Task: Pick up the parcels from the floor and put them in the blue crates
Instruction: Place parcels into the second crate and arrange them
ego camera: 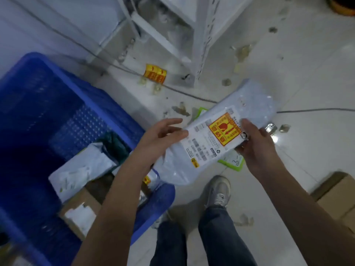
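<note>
A long white plastic parcel [194, 156] with a white label and a yellow-red sticker is held in the air above the floor, tilted from lower left to upper right. My right hand [255, 146] grips its right edge with the thumb on the label. My left hand [159, 139] touches its left edge with loosely spread fingers. The parcel's lower end reaches over the corner of the blue crate [92, 96] at the left. Inside the crate lie a white bag parcel [80, 169] and a brown box [78, 214].
A green-edged flat parcel [230, 162] lies on the floor under the held one. A brown carton [338, 196] sits at the right. A white metal rack [199, 45], a cable, a yellow-red sticker [154, 73] and tape scraps are further back. My shoe [219, 191] stands below.
</note>
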### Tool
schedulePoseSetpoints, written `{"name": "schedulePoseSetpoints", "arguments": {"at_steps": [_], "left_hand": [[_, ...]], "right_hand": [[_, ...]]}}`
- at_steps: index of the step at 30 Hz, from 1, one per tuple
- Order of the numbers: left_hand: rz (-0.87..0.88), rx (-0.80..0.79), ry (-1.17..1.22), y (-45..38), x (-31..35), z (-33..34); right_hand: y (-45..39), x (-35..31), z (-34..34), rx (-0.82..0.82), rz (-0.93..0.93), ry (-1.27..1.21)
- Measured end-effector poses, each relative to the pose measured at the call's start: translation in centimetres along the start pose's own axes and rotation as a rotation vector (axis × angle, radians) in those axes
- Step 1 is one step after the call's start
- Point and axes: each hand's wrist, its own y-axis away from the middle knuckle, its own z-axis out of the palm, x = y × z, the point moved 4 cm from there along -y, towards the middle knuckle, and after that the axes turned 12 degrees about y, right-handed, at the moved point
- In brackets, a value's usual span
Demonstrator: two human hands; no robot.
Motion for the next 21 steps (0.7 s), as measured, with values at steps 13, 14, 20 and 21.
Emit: {"name": "schedulePoseSetpoints", "arguments": {"at_steps": [13, 14, 20, 21], "left_hand": [[0.043, 0.644, 0.075, 13.9, -10.7, -23.0], [0.046, 0.685, 0.04, 14.4, -11.0, -24.5], [-0.016, 0.788, 0.241, 13.9, -13.3, -33.3], [-0.014, 0.802, 0.242, 13.5, -13.5, -34.7]], "right_hand": [[11.3, 9.9, 20.2, -0.313, 0.065, 0.151], [11.8, 11.0, 22.0, -0.341, 0.081, 0.171], [11.8, 18.5, 30.6, -0.413, 0.382, 0.205], [11.2, 19.3, 31.5, -0.41, 0.417, 0.222]]}}
